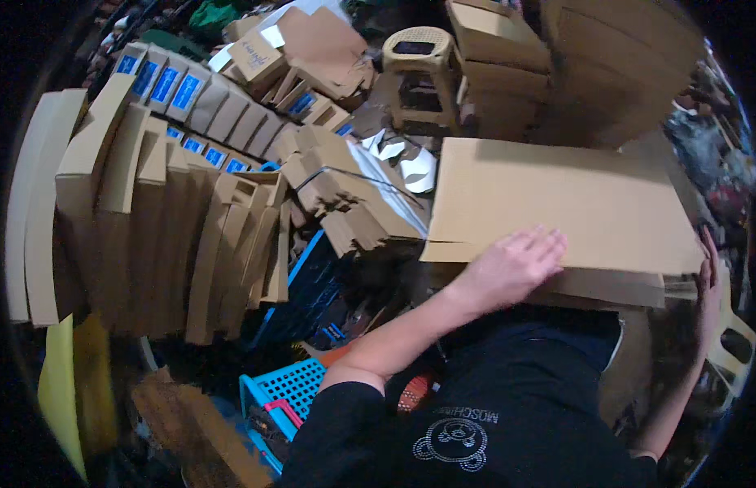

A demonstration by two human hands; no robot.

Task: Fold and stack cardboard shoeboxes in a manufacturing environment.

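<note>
Under the fingers of the left hand (pixel 528 254) lies the near edge of a wide brown sheet (pixel 557 195), most of it spreading beyond and to the right of that hand. The left hand is palm down, its fingers close together and slightly bent, resting on the cardboard without wrapping round it. At the sheet's right edge stands the right hand (pixel 708 264), fingers stretched out along the side; whether it grips cannot be told. More layers (pixel 606 286) show below the sheet, just on the near side of the left hand. Farther left of this hand lie white scraps (pixel 419 172) and a strapped bundle (pixel 337 175), then a row of cartons (pixel 154 220) standing on edge. Nearer the body, left of the left forearm, is a turquoise basket (pixel 290 381). Well beyond both hands are a stool (pixel 431 63) and stacked boxes (pixel 504 73).
</note>
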